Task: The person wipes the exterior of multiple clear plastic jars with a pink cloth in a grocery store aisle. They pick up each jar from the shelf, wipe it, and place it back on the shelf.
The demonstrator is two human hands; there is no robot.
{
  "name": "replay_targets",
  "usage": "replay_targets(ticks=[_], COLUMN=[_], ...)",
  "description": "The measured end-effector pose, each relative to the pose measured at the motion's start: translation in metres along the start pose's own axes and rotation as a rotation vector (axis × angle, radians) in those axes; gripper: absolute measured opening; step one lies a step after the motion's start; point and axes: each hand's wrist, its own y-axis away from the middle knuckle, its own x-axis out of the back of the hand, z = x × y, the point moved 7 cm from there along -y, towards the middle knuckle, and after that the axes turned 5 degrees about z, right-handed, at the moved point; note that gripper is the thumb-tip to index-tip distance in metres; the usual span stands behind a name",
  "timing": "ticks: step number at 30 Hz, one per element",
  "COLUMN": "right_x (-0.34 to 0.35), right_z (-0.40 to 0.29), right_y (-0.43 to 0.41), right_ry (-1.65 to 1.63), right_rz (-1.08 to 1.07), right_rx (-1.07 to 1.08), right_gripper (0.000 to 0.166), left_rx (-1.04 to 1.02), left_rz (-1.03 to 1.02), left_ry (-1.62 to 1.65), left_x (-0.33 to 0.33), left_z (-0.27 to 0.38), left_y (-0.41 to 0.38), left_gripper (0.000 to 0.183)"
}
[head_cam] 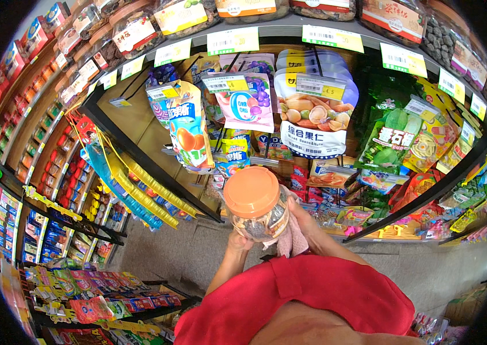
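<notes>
A clear plastic jar [255, 226] with an orange screw lid [252, 192] is held upright in front of my chest. Dark and pale dried pieces show through its wall, and a label wraps its right side. My left hand [240, 242] grips the jar low on its left side, its fingers partly hidden beneath it. At the jar's right side, my right hand [301, 215] holds a pink cloth [291, 237] against it. The jar hides part of the cloth and most of the right fingers.
Above, similar jars stand on a shelf [282, 29] edged with price tags. Snack bags [316, 123] hang on hooks behind the jar. A slanted black frame bar [152, 161] and hanging yellow packet strips [140, 181] are at left. A packet rack [109, 297] stands lower left.
</notes>
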Motion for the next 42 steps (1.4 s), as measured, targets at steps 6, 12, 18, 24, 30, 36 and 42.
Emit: replay_targets(ticks=[6, 12, 18, 24, 30, 36, 42], right_x=[0.022, 0.016, -0.01, -0.047, -0.074, -0.077, -0.073], right_z=[-0.012, -0.037, -0.063, -0.071, -0.066, -0.065, -0.077], right_y=[0.005, 0.016, 0.033, 0.055, 0.056, 0.05, 0.041], right_ry=[0.373, 0.645, 0.594, 1.277, 1.634, 1.698, 1.638], right_rz=[0.315, 0.313, 0.312, 0.123, -0.109, -0.269, -0.345], right_rx=[0.04, 0.285, 0.572, 1.053, 1.048, 0.88, 0.707], right_gripper=[0.057, 0.042, 0.037, 0.051, 0.066, 0.06, 0.052], left_rx=[-0.013, -0.089, -0.078, -0.026, 0.024, 0.132, 0.166], left_rz=[0.06, 0.139, 0.338, 0.367, 0.369, 0.379, 0.274], left_ry=[0.048, -0.052, -0.063, 0.067, 0.08, -0.04, -0.081], left_x=[0.011, 0.002, 0.03, 0.031, 0.012, 0.011, -0.001], left_z=[-0.004, 0.005, -0.01, -0.016, -0.016, -0.023, -0.023], left_y=[-0.001, 0.002, 0.011, 0.007, 0.011, 0.023, 0.024], left_gripper=[0.095, 0.095, 0.094, 0.085, 0.079, 0.083, 0.085])
